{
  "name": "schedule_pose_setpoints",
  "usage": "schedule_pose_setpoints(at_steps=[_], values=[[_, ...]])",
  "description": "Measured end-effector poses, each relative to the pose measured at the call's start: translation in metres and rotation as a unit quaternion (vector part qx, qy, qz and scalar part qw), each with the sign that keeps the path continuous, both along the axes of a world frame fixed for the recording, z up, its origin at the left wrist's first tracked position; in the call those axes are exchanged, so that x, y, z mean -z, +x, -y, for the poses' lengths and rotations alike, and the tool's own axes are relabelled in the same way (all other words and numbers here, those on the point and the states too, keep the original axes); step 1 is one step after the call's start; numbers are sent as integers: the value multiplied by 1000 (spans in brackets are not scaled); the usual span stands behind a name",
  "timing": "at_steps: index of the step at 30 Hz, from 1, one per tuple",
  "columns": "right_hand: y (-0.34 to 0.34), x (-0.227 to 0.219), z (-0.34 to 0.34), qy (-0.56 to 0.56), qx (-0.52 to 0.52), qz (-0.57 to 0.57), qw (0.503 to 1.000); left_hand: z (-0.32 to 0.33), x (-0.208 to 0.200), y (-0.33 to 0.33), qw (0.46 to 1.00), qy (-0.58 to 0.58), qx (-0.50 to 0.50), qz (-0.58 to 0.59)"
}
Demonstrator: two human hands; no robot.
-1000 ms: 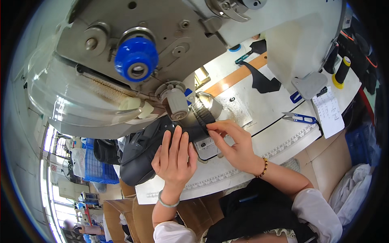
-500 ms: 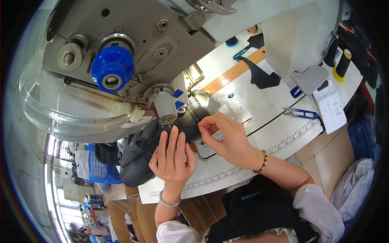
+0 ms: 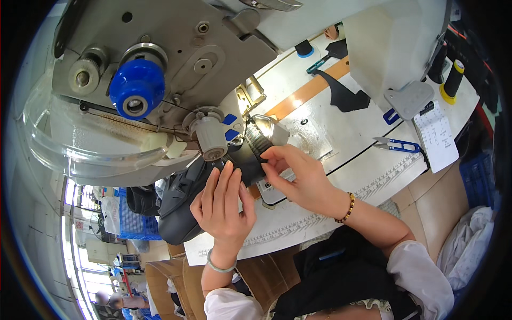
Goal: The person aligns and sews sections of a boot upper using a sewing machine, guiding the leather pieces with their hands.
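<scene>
Black shoe (image 3: 178,205) beneath sewing-machine head (image 3: 176,48), little shifted over last second; handling looks steady. Left hand (image 3: 224,210) flat, fingers extended against shoe. Right hand (image 3: 304,176) narrowed, thumb and forefinger pinching shoe's edge.

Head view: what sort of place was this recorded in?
Probably a shoe-sewing workshop: a big grey metal sewing machine with a round blue knob stands over a smooth black shoe, and a black thread cone on a yellow base and blue-handled metal snips are beside it.
</scene>
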State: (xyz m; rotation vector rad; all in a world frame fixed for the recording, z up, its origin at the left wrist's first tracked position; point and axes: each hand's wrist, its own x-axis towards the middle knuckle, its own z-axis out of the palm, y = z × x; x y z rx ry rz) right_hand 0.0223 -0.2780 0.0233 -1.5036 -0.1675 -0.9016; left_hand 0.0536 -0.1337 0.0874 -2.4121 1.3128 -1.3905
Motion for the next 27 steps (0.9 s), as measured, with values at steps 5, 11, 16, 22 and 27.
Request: schedule_pose_setpoints(at_steps=[5, 11, 16, 22, 27], values=[[-3, -2, 9, -62, 11, 14, 998, 6, -14, 1, 998, 18, 43, -39], [-45, 10, 41, -66, 76, -97, 990, -2, -18, 5, 995, 25, 63, -74], [-113, 52, 103, -415, 381, -289, 774, -29, -16, 2, 998, 15, 52, -25], [-142, 79, 137, -379, 361, -325, 788, -19, -14, -2, 996, 6, 89, 5], [-133, 77, 130, -240, 313, -272, 878, -17, -22, -4, 998, 3, 62, -21]])
